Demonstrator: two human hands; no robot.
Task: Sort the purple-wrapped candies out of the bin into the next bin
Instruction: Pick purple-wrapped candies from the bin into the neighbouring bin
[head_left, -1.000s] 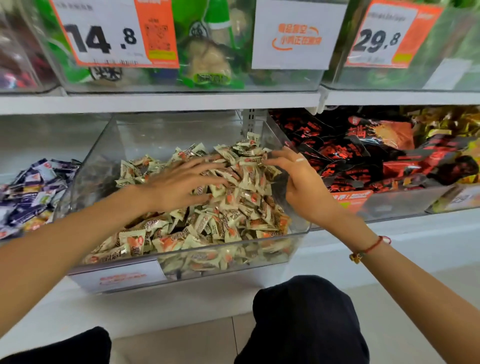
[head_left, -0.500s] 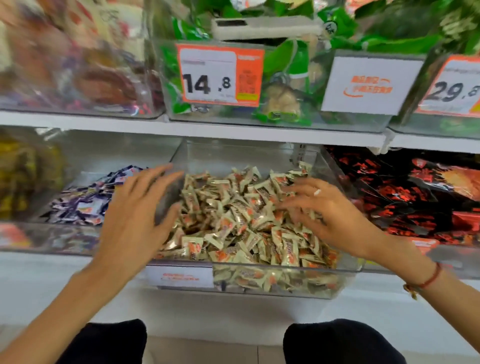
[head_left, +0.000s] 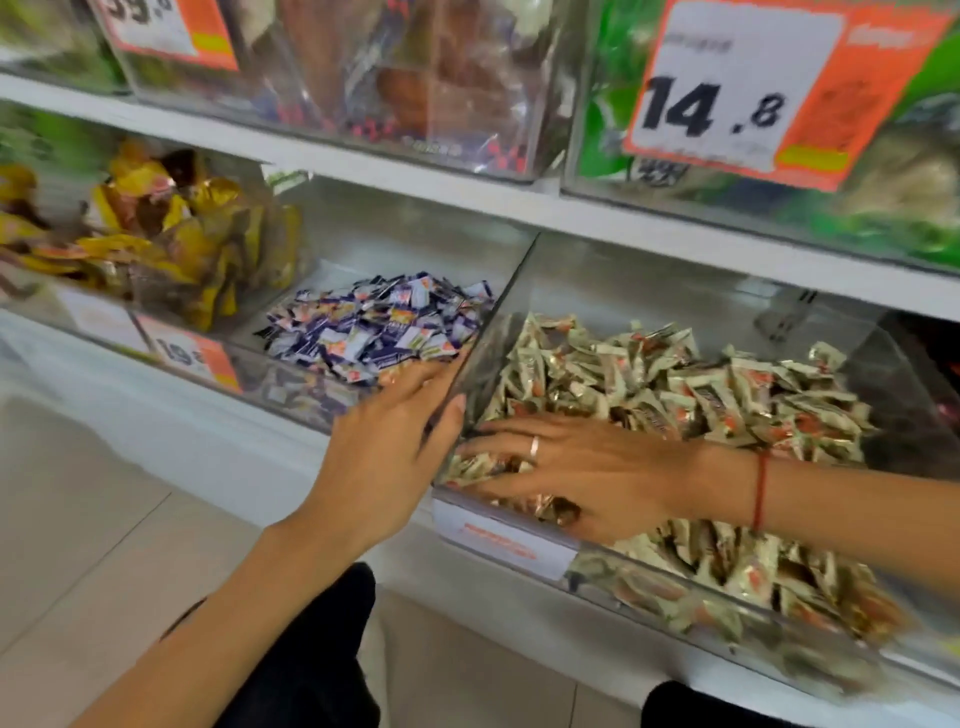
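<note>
"14.8" is printed in black on a white-and-orange price tag fixed to the upper-right bin. A tag at upper left is cut off, showing "39". "19" is seen on a lower-left tag; other print is blurred.

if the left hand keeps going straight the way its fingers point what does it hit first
Most likely the purple-wrapped candies: the left hand points up and slightly right, fingertips at that bin's front edge, beside the clear divider wall. Depth is unclear; it might brush the wall first.
</note>
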